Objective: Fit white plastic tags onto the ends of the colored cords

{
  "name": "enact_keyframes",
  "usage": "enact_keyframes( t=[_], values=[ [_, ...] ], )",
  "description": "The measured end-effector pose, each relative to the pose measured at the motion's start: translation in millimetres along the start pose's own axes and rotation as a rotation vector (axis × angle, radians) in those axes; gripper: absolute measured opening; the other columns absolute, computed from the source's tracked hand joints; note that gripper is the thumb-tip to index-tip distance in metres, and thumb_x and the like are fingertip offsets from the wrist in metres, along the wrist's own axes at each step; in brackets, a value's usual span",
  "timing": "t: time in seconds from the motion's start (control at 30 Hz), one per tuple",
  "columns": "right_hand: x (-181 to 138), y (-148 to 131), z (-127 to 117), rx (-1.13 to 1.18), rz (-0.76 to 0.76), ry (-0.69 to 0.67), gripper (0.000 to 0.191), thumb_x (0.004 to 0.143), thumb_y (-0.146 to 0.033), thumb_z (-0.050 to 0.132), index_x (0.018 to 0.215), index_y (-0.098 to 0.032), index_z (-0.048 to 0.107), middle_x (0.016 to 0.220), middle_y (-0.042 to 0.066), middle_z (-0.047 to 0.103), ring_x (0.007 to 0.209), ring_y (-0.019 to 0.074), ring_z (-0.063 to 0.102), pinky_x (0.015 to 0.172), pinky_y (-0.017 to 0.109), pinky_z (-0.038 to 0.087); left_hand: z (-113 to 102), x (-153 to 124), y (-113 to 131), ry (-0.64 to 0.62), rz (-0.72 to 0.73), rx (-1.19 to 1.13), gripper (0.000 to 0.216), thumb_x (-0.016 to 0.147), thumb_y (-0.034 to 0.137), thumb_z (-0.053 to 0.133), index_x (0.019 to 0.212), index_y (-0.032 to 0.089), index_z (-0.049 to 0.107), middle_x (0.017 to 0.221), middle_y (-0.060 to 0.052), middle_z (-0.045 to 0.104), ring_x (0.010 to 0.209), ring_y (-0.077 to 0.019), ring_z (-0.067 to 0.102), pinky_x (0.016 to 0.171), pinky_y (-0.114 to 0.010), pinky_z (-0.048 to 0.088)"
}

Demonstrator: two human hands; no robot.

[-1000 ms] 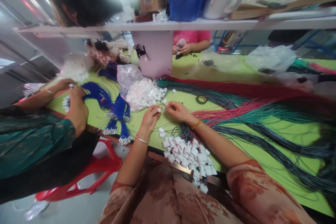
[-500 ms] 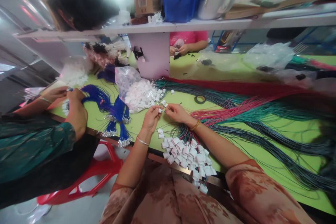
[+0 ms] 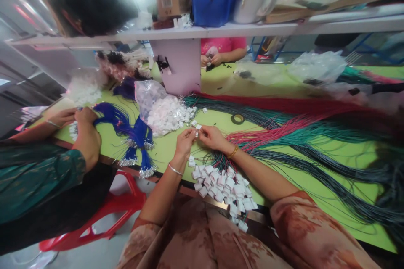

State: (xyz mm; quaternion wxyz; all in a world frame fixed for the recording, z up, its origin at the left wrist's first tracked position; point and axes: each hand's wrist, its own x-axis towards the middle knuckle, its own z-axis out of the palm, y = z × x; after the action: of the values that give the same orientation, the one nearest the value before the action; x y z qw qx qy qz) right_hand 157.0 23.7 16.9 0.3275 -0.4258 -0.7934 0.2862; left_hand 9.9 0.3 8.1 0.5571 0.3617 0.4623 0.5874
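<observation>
My left hand (image 3: 184, 141) pinches a small white connector housing (image 3: 196, 134) over the green tabletop. My right hand (image 3: 212, 137) is closed right beside it, its fingertips touching the same spot; what they grip, likely thin, is too small to make out. Just beyond the fingertips lie a few loose white housings (image 3: 198, 127). Below my hands, a heap of white connectors (image 3: 221, 185) with wires attached hangs over the table's front edge. A clear plastic bag (image 3: 148, 96) spills a pile of white housings (image 3: 167, 114) to the left of my hands.
Red wires (image 3: 271, 136), green wires (image 3: 331, 128) and black wires (image 3: 315, 176) stretch to the right. A tape roll (image 3: 237, 119) lies behind my right hand. Blue wire bundles (image 3: 142, 138) lie left, near a co-worker's hands (image 3: 83, 119). A shelf (image 3: 252, 29) spans the back above another person's hands.
My two hands have come closer together, the left moving slightly right with the white housing. The whole view has shifted a little.
</observation>
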Motion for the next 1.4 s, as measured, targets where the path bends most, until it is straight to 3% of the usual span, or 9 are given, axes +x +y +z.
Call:
enact_keyframes(
  t=[0.17,0.27,0.37,0.5,0.67,0.83,1.0,1.13,1.4],
  values=[
    [16,13,-19,-0.012,-0.007,-0.022,0.026,0.086,-0.032,0.046,0.073,-0.014,0.061,0.064,0.001,0.058,0.059,0.0111,0.044,0.058,0.023,0.03,-11,-2,-2,0.0,-0.07,-0.021,0.021,0.065,0.028,0.077,0.076,0.012,0.07,0.069,-0.004,0.065,0.053,-0.0065,0.047,0.05,-0.021,0.033],
    [36,25,-29,-0.198,0.078,-0.017,0.02,0.082,-0.027,0.05,0.076,-0.014,0.064,0.072,0.004,0.064,0.063,0.0135,0.048,0.06,0.025,0.031,-16,0,1,-0.013,-0.099,-0.031,0.018,0.065,0.026,0.077,0.073,0.011,0.07,0.074,-0.006,0.067,0.054,-0.0067,0.048,0.05,-0.021,0.033],
    [50,34,-24,-0.407,0.142,-0.117,0.013,0.076,-0.022,0.055,0.078,-0.015,0.067,0.081,0.008,0.068,0.068,0.0163,0.052,0.061,0.026,0.031,-18,1,2,-0.034,-0.107,-0.016,0.018,0.064,0.027,0.078,0.071,0.012,0.07,0.073,-0.006,0.067,0.053,-0.0068,0.047,0.048,-0.02,0.032],
    [54,39,-12,-0.537,0.206,-0.163,0.017,0.08,-0.021,0.053,0.082,-0.013,0.068,0.089,0.015,0.069,0.072,0.0198,0.056,0.062,0.028,0.033,-17,1,0,-0.042,-0.126,0.004,0.021,0.064,0.03,0.078,0.072,0.012,0.07,0.073,-0.006,0.067,0.053,-0.0071,0.047,0.047,-0.02,0.033],
    [55,42,-26,-0.568,0.166,-0.117,0.02,0.082,-0.018,0.048,0.089,-0.01,0.064,0.088,0.018,0.068,0.068,0.0191,0.054,0.06,0.028,0.03,-18,1,-1,-0.029,-0.135,0.004,0.022,0.065,0.03,0.076,0.074,0.011,0.071,0.074,-0.006,0.066,0.055,-0.0069,0.048,0.05,-0.02,0.034],
    [63,36,-43,-0.355,0.104,-0.079,0.011,0.076,-0.019,0.049,0.072,-0.014,0.058,0.069,0.006,0.062,0.059,0.013,0.043,0.056,0.025,0.027,-16,0,-1,-0.057,-0.12,-0.058,0.021,0.065,0.029,0.077,0.075,0.012,0.07,0.077,-0.006,0.067,0.058,-0.0077,0.05,0.052,-0.021,0.035],
    [73,-1,-35,-0.028,-0.038,-0.08,0.011,0.072,-0.023,0.049,0.07,-0.015,0.056,0.067,0.0,0.057,0.061,0.0106,0.044,0.058,0.022,0.032,-15,-1,-2,-0.063,-0.123,-0.104,0.023,0.065,0.03,0.078,0.076,0.012,0.069,0.08,-0.006,0.067,0.059,-0.0076,0.05,0.053,-0.02,0.036],
    [71,-27,-30,0.129,-0.063,-0.068,0.013,0.072,-0.025,0.05,0.071,-0.014,0.057,0.066,-0.001,0.058,0.061,0.0102,0.045,0.059,0.022,0.034,-16,0,-3,-0.06,-0.118,-0.143,0.022,0.067,0.029,0.077,0.077,0.013,0.067,0.08,-0.005,0.066,0.059,-0.007,0.05,0.054,-0.02,0.037],
    [29,-15,-33,0.142,-0.035,-0.075,0.013,0.072,-0.026,0.053,0.067,-0.014,0.057,0.06,-0.002,0.054,0.055,0.009,0.042,0.054,0.021,0.031,-14,1,-1,-0.09,-0.145,-0.305,0.019,0.069,0.022,0.075,0.081,0.014,0.064,0.082,-0.003,0.065,0.065,-0.007,0.053,0.061,-0.019,0.04]
  ],
)
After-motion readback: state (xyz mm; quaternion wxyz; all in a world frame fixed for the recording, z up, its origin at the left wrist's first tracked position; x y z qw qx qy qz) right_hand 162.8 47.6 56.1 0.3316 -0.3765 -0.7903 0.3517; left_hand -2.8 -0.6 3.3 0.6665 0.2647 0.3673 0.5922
